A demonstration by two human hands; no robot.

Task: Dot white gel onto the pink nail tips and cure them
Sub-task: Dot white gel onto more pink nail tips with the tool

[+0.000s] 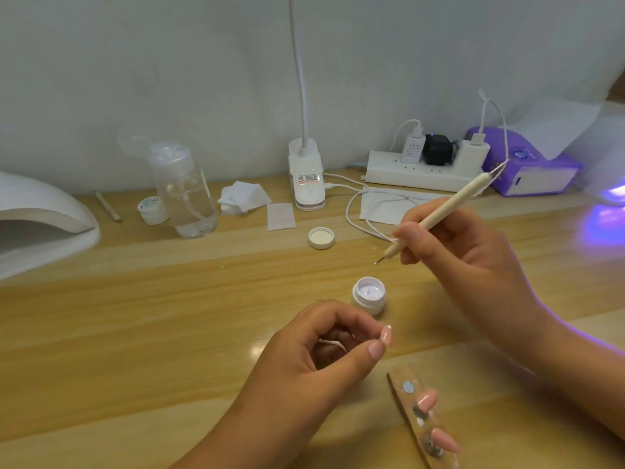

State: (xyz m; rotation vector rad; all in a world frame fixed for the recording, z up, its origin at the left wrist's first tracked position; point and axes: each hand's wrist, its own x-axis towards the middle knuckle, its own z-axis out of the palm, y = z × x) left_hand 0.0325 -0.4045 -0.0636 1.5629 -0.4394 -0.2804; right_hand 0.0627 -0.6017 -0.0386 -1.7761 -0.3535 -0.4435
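Pink nail tips [426, 399]; white gel jar [369, 296]; cream dotting pen [449, 207]; purple box [527, 164], perhaps tissues.

I'm seeing a nail-art workstation: wooden desk [135, 316], white curing lamp [40, 225] at nine o'clock, pump bottle [184, 194] at eleven, purple-lit lamp [612, 204] at three.

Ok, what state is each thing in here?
Gel pot: open.
Lid: off, inside up on the table.
Jar: closed.
Right lamp: glowing purple.
Left hand: pinches one pink tip.
Right hand: holds pen.
Strip: two pink tips on it.
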